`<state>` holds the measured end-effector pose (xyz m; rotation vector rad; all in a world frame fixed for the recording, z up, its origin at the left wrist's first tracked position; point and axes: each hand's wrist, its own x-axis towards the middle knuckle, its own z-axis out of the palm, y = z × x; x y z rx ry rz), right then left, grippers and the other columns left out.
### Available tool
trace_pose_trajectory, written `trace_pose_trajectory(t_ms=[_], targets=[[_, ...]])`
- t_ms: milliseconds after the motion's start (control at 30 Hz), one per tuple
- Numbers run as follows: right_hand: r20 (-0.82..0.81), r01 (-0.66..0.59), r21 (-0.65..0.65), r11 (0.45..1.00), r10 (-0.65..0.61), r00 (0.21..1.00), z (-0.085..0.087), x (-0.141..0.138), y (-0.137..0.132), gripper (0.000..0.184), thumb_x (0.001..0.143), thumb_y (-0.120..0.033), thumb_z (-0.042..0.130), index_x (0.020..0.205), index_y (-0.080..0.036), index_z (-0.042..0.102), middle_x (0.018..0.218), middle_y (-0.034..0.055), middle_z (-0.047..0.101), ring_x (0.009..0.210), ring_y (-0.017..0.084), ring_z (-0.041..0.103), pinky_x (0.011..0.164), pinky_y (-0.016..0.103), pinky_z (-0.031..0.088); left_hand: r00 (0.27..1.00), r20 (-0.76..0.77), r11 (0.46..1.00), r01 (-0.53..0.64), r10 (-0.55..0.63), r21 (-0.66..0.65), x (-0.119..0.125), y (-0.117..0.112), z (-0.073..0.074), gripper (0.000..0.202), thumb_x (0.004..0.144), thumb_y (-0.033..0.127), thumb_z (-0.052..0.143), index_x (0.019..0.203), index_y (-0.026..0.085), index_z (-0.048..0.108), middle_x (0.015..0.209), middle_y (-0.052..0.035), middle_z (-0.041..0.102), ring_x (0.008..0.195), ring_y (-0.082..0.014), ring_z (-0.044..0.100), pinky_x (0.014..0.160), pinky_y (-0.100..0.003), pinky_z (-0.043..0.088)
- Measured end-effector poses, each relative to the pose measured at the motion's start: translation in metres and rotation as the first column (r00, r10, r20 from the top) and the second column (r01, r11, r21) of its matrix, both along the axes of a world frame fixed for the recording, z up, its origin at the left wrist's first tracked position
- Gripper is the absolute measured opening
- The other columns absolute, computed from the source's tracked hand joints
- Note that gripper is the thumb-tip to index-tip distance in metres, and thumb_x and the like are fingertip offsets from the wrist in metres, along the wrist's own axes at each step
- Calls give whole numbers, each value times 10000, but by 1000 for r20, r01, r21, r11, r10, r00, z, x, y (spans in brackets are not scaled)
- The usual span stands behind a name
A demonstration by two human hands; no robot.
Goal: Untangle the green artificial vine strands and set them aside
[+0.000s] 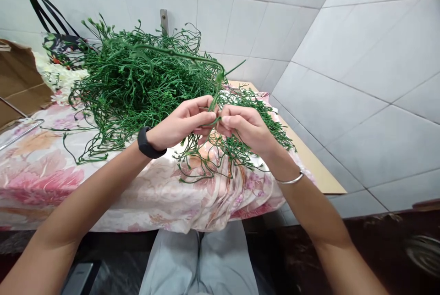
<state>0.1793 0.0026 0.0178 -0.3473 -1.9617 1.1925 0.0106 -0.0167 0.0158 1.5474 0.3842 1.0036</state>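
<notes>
My left hand (192,119) pinches a green artificial flower stem (217,87) between thumb and fingers, in front of the table's middle. Close against it, my right hand (242,125) is closed on the same stem, its thumb pressed to the fingers. From the hands the stem rises, then a long part bends away to the left and a short tip points up right. Behind lies a big tangled heap of green stems (144,75). A smaller spread of stems (271,125) lies beyond and to the right of my right hand.
A floral cloth (41,178) covers the table, with a bare board edge (323,175) at the right. White flowers (65,77), a cardboard box (20,79) and a dark floral bag (65,47) stand at the left. Tiled walls close off the back and right.
</notes>
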Motion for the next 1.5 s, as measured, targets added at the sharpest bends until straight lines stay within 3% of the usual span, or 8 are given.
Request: trace_pose_trajectory(t_ms=[133, 300, 400, 667, 933, 1200, 1333, 1500], targets=[[-7, 97, 72, 993, -97, 995, 1, -2, -1, 209, 819, -168, 448, 611, -143, 446, 547, -42, 408, 524, 43, 394, 506, 204, 300, 993, -81, 993, -83, 90, 83, -2, 1, 1, 117, 815, 253, 514, 785, 161, 448, 603, 48, 374, 457, -26, 347, 399, -140, 359], [33, 104, 90, 991, -107, 994, 2, -2, -3, 216, 825, -178, 451, 612, -142, 457, 538, -53, 399, 509, 31, 374, 502, 194, 294, 965, -188, 971, -150, 185, 186, -4, 1, 3, 237, 675, 201, 679, 784, 155, 474, 580, 57, 379, 447, -20, 341, 368, -136, 289], [46, 84, 84, 993, -88, 995, 2, -2, -5, 208, 819, -164, 453, 614, -140, 466, 535, -51, 411, 508, 32, 378, 498, 194, 294, 937, -218, 940, -214, 274, 265, -6, -1, 3, 154, 730, 228, 623, 760, 150, 493, 572, 48, 376, 437, -26, 342, 361, -153, 275], [-16, -10, -53, 999, 10, 1000, 1, 1, -5, 188, 805, -169, 473, 619, -138, 471, 534, -44, 432, 519, 38, 416, 504, 195, 319, 924, -232, 893, -192, 305, 408, -8, -8, 7, 143, 808, 236, 507, 728, 131, 563, 663, -23, 566, 592, -104, 558, 544, -221, 468], [-149, -219, -268, 938, 184, 972, 0, -1, -9, 175, 782, -130, 461, 608, -135, 445, 505, -49, 405, 500, 40, 427, 489, 191, 318, 972, -150, 929, -122, 183, 349, -7, -7, 5, 94, 795, 177, 511, 733, 128, 563, 665, -3, 542, 585, -87, 552, 535, -199, 479], [-174, -221, -356, 908, 168, 970, 0, -4, -9, 175, 747, -120, 479, 578, -132, 435, 494, -56, 370, 473, 34, 394, 483, 192, 284, 994, -94, 981, -36, 55, 190, -6, 1, -4, 108, 804, 215, 501, 743, 144, 556, 638, 2, 522, 544, -88, 546, 517, -205, 486], [-193, -241, -383, 892, 178, 965, -2, -5, -7, 184, 738, -112, 468, 562, -135, 418, 497, -57, 346, 484, 36, 387, 494, 195, 278, 989, -132, 984, -49, 73, 172, -8, 0, -2, 118, 809, 236, 493, 764, 145, 552, 618, 5, 489, 523, -90, 530, 491, -209, 472], [-191, -178, -346, 921, 117, 975, -2, -5, -6, 185, 757, -108, 454, 575, -132, 436, 501, -50, 384, 502, 37, 399, 505, 195, 287, 952, -220, 940, -137, 212, 313, -6, -6, 5, 120, 821, 232, 484, 757, 142, 531, 674, -8, 504, 591, -95, 537, 542, -215, 480]])
